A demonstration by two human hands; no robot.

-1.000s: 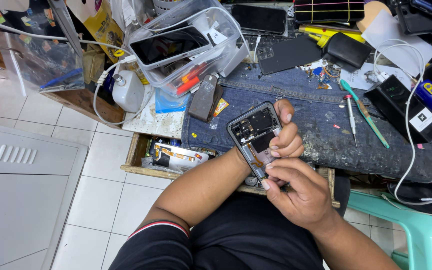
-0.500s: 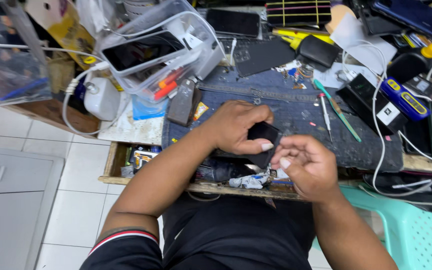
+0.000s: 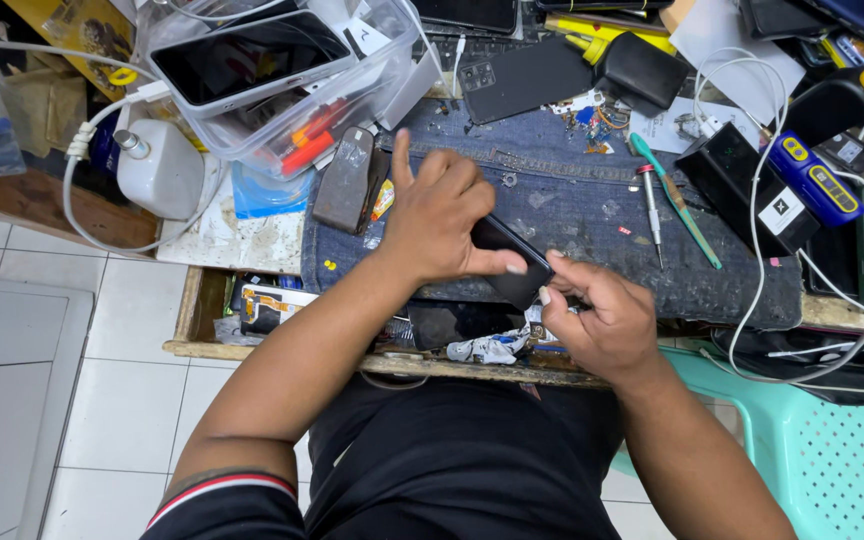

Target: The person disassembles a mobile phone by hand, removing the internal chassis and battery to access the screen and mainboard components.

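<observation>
Frame centre: left hand (image 3: 442,215) lies palm-down over a black phone (image 3: 512,262), fingers curled around its upper edge, thumb along its side. Phone rests tilted on the denim mat (image 3: 592,215) at the desk's (image 3: 282,352) front edge. Right hand (image 3: 600,318) just beside the phone's lower right corner, fingers pinched narrow against it; whether they hold a tool, cannot tell. Right of centre: screwdriver (image 3: 650,205), teal tool (image 3: 677,202). Upper left: clear bin (image 3: 282,75), white bottle (image 3: 157,170).

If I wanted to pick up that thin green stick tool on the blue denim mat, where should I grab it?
Grip the thin green stick tool at its middle, from above. It lies flat and slanted on the blue denim mat, with a silver screwdriver close on its left.
</observation>
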